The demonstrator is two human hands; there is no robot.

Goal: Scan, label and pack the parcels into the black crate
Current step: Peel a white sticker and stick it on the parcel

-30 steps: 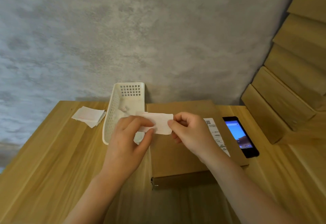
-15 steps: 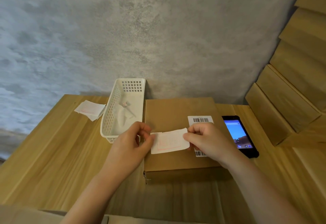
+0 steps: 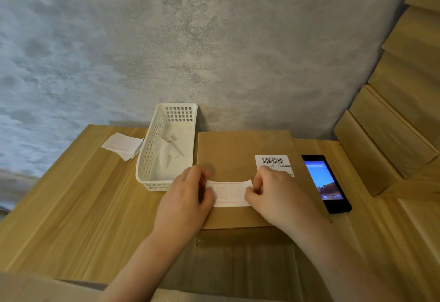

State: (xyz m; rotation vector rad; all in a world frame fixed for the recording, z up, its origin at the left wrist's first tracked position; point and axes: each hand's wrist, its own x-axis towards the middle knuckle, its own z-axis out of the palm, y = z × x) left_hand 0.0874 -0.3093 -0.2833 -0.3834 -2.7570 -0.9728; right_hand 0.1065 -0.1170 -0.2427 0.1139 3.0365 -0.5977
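Both hands pinch the label (image 3: 229, 193) by its short ends, left hand (image 3: 188, 194) at nine o'clock, right hand (image 3: 273, 194) at three, its long axis crosswise just above the box (image 3: 233, 154).

Matt brown cardboard parcel (image 3: 238, 154), perforated white plastic basket (image 3: 152, 159), smooth wood table (image 3: 78, 206), glossy phone screen (image 3: 320, 178)

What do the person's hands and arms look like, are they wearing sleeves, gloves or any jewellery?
Both arms are bare from the bottom edge of the head view up to the wrists, with no sleeves showing. The left hand and right hand are ungloved. No rings, watch, bracelets or markings show on the parts in view. The fingernails are too small to judge.
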